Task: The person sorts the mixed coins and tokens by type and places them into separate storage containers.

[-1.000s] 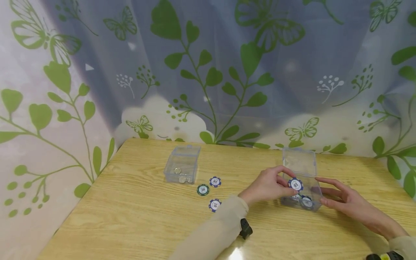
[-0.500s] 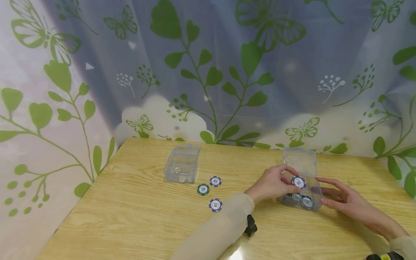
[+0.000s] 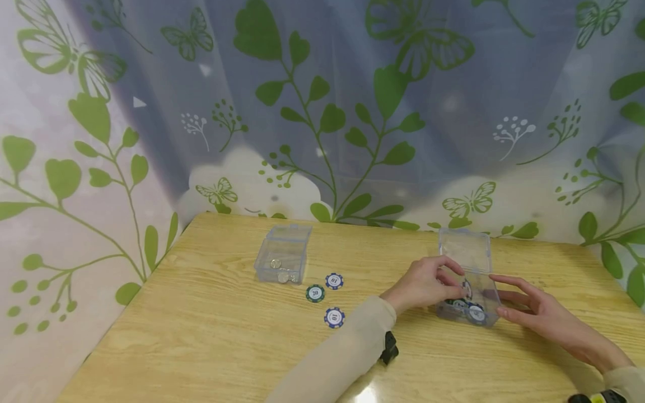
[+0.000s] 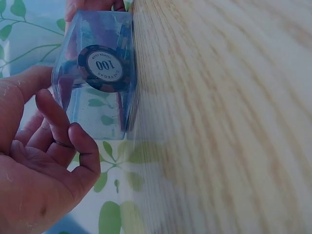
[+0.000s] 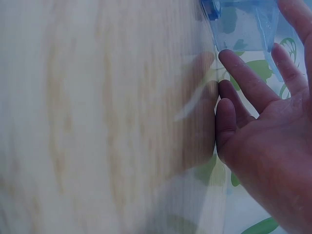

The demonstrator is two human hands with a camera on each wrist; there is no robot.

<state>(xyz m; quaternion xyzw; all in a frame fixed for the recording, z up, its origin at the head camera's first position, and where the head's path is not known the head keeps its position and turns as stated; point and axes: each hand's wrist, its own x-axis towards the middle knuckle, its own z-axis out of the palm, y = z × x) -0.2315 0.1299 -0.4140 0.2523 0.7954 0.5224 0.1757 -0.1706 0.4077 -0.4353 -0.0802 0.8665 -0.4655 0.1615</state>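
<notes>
My left hand (image 3: 427, 282) reaches over the right clear plastic box (image 3: 489, 299), finger and thumb pinching a poker chip (image 3: 468, 289) that now stands tilted inside. Part of that chip is hidden by the fingertips. More chips lie in the box, among them a dark blue one (image 3: 476, 313). In the left wrist view a chip marked 100 (image 4: 105, 68) shows through the box wall; the left thumb and index finger pass behind that wall. My right hand (image 3: 546, 316) rests its extended fingers against the box's right side, holding nothing. The box's hinged lid (image 3: 464, 251) stands raised at the back.
Left of the hands, two blue chips marked 10, one nearer (image 3: 335, 317) and one farther (image 3: 334, 281), lie by a green 20 chip (image 3: 315, 293). A second clear box (image 3: 267, 263) with coins (image 3: 283, 277) stands farther left. A patterned curtain (image 3: 342, 140) hangs behind the table (image 3: 201, 336).
The blue 10 chip in my left hand has gone lower into the right box and turned from face-on to tilted. My left hand has shifted slightly right. The right hand has stayed put.
</notes>
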